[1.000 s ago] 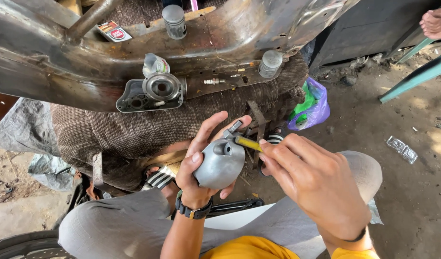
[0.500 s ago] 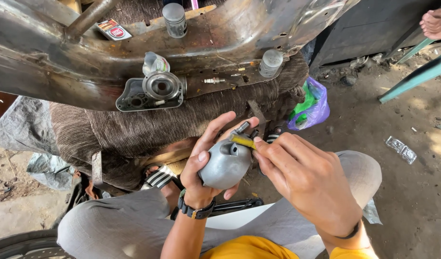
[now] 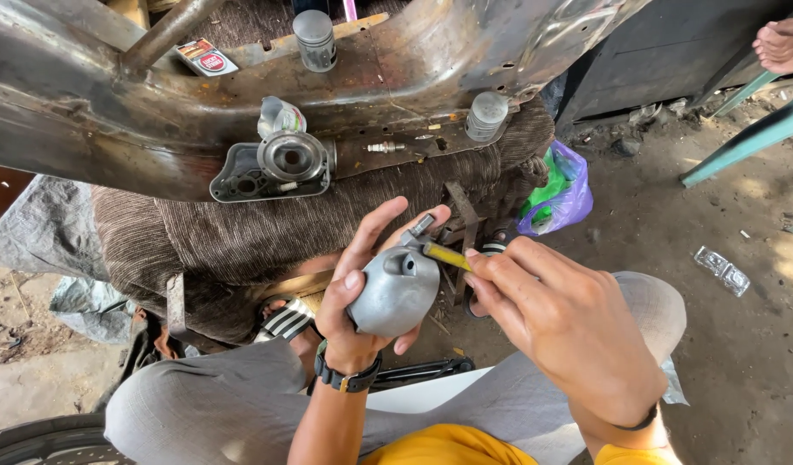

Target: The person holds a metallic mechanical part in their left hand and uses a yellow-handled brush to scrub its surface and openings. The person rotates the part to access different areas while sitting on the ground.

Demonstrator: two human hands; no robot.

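L hand point(image 3: 362, 310) still wrapped round the grey carburetor float bowl point(image 3: 396, 291), held over the lap, same spot as before. R hand point(image 3: 560, 323) pinches a yellow-handled tool point(image 3: 446, 256), tip now closer to the bowl's top port.

Open-air repair workshop: bare metal vehicle frame point(image 3: 112, 129) lying over dirt ground point(image 3: 741, 344), engine parts (a piston point(image 3: 314, 39) among them) sitting on it, tyre point(image 3: 43, 439) showing nearby.

Grey metal housing point(image 3: 396, 293), yellow-handled tool point(image 3: 446, 256), brown ribbed cloth point(image 3: 267, 228), purple-green bag point(image 3: 558, 189), black wristwatch point(image 3: 349, 379)
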